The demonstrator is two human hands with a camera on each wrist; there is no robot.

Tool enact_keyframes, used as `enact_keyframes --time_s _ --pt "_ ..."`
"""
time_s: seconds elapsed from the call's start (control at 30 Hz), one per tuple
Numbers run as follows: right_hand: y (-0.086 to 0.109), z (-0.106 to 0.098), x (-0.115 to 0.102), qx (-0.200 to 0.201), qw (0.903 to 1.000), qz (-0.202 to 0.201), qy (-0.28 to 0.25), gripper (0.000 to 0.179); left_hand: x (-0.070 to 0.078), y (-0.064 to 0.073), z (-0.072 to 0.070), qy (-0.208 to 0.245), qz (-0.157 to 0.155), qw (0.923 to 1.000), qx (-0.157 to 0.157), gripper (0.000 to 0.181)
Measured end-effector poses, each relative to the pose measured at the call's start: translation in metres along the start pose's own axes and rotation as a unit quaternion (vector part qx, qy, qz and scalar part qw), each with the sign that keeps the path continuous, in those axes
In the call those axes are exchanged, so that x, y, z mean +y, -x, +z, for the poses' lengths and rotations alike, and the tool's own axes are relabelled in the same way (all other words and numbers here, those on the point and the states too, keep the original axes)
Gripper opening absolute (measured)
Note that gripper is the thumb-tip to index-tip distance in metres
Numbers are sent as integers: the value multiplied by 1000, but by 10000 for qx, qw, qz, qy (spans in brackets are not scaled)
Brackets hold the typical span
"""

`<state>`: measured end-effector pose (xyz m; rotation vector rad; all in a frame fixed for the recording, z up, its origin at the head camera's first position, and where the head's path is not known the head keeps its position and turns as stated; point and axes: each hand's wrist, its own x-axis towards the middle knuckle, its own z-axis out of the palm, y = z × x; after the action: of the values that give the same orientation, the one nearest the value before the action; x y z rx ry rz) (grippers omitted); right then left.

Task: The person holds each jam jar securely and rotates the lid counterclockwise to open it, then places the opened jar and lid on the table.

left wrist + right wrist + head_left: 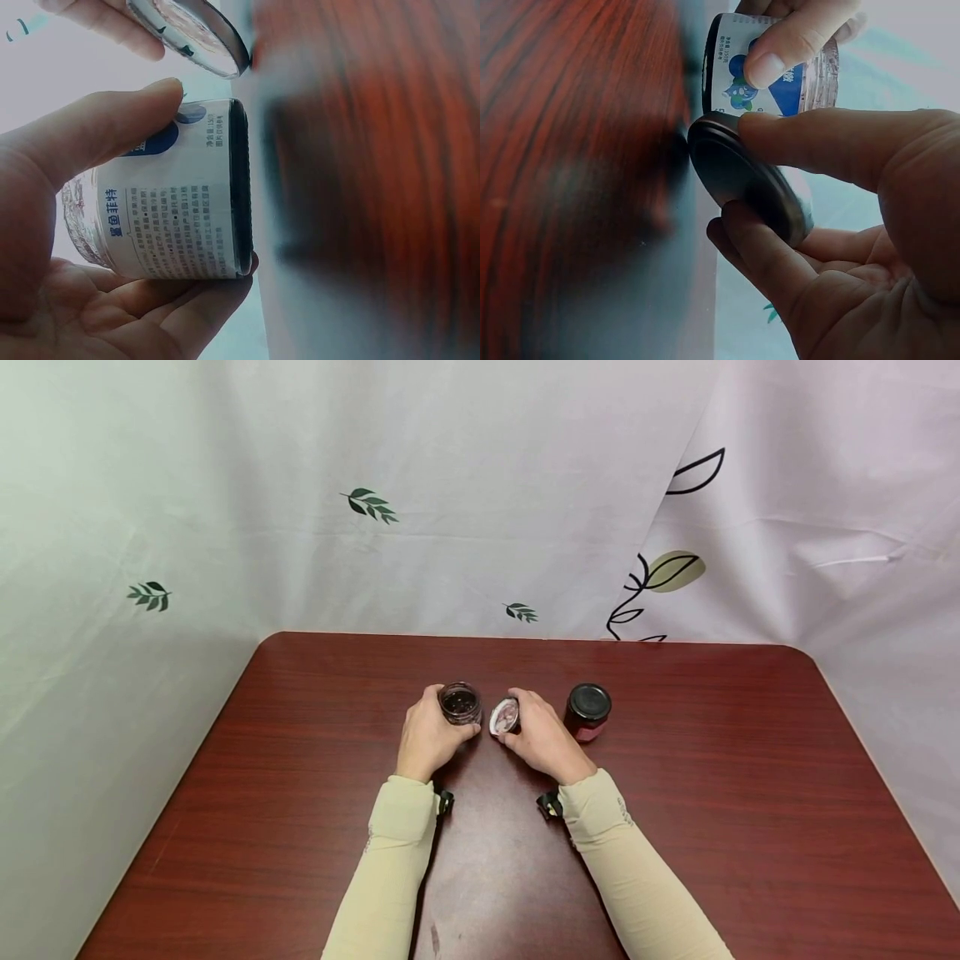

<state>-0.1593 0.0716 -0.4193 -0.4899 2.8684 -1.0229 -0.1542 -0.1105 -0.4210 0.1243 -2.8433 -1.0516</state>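
My left hand [429, 735] grips an opened glass jam jar [460, 703], thumb on the near side and fingers round the far side. Dark jam shows inside its mouth. In the left wrist view the jar [176, 202] carries a white and blue label with small print. My right hand [546, 737] pinches the round jar lid [504, 717] by its edge, tilted so that its pale, smeared inner face turns toward the jar. The right wrist view shows the lid's dark outer face [742, 180] between thumb and fingers, low over the table and just beside the jar.
A second jar [587, 712] with a black lid and a reddish label stands upright just right of my right hand. The reddish-brown wooden table [712, 827] ends at a pale curtain [450, 560] with leaf prints at the back.
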Motion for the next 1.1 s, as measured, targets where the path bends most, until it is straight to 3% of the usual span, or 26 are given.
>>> enact_keyframes --time_s 1.1 --pt "1 4 2 -198 9991 148 349 68 -4 -1 3 -14 -30 10000 -77 81"
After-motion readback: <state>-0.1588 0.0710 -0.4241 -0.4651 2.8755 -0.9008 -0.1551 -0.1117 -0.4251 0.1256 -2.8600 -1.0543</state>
